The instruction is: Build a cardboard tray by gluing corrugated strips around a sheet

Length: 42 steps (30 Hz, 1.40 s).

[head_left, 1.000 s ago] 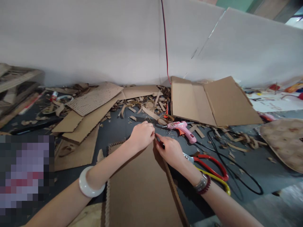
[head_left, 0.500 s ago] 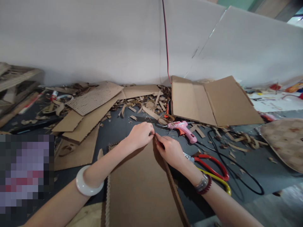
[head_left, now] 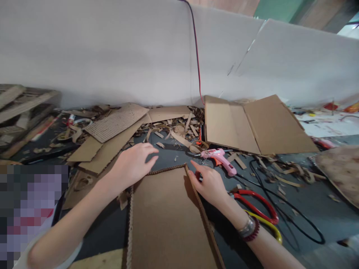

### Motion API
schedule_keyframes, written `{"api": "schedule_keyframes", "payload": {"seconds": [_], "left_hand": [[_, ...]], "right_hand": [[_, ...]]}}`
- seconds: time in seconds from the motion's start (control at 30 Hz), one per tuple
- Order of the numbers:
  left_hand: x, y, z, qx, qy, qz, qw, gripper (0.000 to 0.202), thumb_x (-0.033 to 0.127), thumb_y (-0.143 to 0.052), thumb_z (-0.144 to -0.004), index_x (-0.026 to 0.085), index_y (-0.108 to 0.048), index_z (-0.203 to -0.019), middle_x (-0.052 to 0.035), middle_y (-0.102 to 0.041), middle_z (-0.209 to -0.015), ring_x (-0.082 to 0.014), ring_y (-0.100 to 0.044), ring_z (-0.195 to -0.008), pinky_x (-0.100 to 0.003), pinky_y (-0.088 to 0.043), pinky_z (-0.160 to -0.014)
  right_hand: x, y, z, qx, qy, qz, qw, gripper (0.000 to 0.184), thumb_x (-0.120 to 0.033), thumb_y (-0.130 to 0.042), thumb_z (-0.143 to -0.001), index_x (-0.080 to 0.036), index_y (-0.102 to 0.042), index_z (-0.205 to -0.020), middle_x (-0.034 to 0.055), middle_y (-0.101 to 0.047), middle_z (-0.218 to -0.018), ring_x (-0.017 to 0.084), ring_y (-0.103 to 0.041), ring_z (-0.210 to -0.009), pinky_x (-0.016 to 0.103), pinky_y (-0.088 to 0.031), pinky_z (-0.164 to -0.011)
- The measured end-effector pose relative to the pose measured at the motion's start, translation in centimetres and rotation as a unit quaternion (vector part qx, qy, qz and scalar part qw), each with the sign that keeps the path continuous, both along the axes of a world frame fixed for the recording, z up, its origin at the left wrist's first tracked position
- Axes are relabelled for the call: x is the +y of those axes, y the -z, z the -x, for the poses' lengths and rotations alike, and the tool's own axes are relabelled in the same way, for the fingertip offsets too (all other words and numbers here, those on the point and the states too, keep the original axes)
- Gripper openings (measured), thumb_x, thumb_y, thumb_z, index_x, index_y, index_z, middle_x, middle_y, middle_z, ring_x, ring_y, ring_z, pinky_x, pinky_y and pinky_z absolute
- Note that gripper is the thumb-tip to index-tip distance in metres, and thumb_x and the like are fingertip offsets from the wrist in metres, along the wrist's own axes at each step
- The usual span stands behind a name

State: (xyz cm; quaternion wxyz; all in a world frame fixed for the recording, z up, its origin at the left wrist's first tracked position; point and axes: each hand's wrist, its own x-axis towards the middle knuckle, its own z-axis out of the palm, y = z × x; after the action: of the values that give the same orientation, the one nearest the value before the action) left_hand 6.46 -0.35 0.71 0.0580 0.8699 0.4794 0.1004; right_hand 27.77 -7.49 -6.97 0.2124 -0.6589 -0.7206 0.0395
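A long brown cardboard panel lies lengthwise in front of me, with corrugated strips standing along its far, left and right edges. My left hand is over the panel's far left corner, thumb and fingers parted and nothing between them. At the far right corner is my right hand, its thumb and forefinger apart beside the right edge strip; the other fingers curl in. Just beyond it a pink glue gun rests on the table, nozzle toward the left. Whether the right fingertips touch the strip is hard to see.
Scissors with red and yellow handles lie right of the panel, near a looping black cable. Cardboard sheets are piled left; a folded cardboard sheet leans at the back. Scraps litter the table before a white wall.
My left hand has moved left from the far right corner, and its fingers have parted. My right hand has opened its pinch and stays near that corner. The view has shifted slightly.
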Motion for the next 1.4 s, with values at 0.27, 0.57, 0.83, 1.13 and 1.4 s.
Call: {"api": "schedule_keyframes", "payload": {"seconds": [0.27,0.57,0.83,1.13,1.4], "left_hand": [[-3.4,3.2,6.3,-0.079,-0.137,0.104,0.982,0.038,0.045,-0.045,-0.076,0.017,-0.058,-0.098,0.0010,-0.064,-0.060,-0.0160,-0.057,-0.050,-0.026,-0.042,-0.052],[-5.1,5.0,6.1,-0.137,-0.109,0.145,0.974,0.039,0.035,-0.052,-0.072,0.019,-0.047,-0.108,0.0070,-0.057,-0.057,-0.0108,-0.053,-0.042,-0.021,-0.042,-0.048],[-5.2,5.7,6.0,-0.131,-0.144,0.017,0.981,0.029,0.037,-0.048,-0.076,0.020,-0.052,-0.099,-0.0042,-0.065,-0.087,-0.0192,-0.064,-0.073,-0.029,-0.051,-0.063],[-4.4,6.5,6.3,-0.154,-0.080,-0.041,0.984,0.033,0.032,-0.048,-0.076,0.015,-0.054,-0.104,-0.0103,-0.063,-0.102,-0.0232,-0.060,-0.093,-0.035,-0.047,-0.081],[-5.5,5.7,5.8,-0.139,-0.091,0.063,0.984,0.030,0.029,-0.052,-0.072,0.019,-0.053,-0.100,0.0019,-0.057,-0.065,-0.0168,-0.057,-0.061,-0.028,-0.045,-0.057]], "right_hand": [[0.0,0.5,0.5,0.005,-0.040,0.009,0.999,0.034,-0.026,-0.045,-0.082,-0.012,-0.059,-0.110,0.0075,-0.069,-0.078,0.020,-0.063,-0.069,0.028,-0.046,-0.061],[-0.1,0.8,0.5,0.021,-0.056,0.019,0.998,0.038,-0.026,-0.043,-0.082,-0.007,-0.057,-0.112,0.0078,-0.066,-0.071,0.022,-0.061,-0.063,0.034,-0.047,-0.060],[-0.3,0.2,0.1,0.058,-0.097,-0.005,0.994,0.049,-0.026,-0.044,-0.082,-0.006,-0.040,-0.126,0.0094,-0.062,-0.087,0.022,-0.058,-0.083,0.038,-0.049,-0.075],[-0.1,0.0,-0.1,0.044,-0.116,-0.033,0.992,0.033,-0.013,-0.044,-0.076,-0.014,-0.053,-0.107,0.0086,-0.060,-0.092,0.022,-0.054,-0.088,0.038,-0.048,-0.079],[0.8,-2.0,1.8,-0.007,-0.197,-0.021,0.980,0.022,-0.015,-0.050,-0.079,-0.014,-0.059,-0.099,0.0103,-0.059,-0.097,0.024,-0.050,-0.091,0.043,-0.044,-0.081]]}}
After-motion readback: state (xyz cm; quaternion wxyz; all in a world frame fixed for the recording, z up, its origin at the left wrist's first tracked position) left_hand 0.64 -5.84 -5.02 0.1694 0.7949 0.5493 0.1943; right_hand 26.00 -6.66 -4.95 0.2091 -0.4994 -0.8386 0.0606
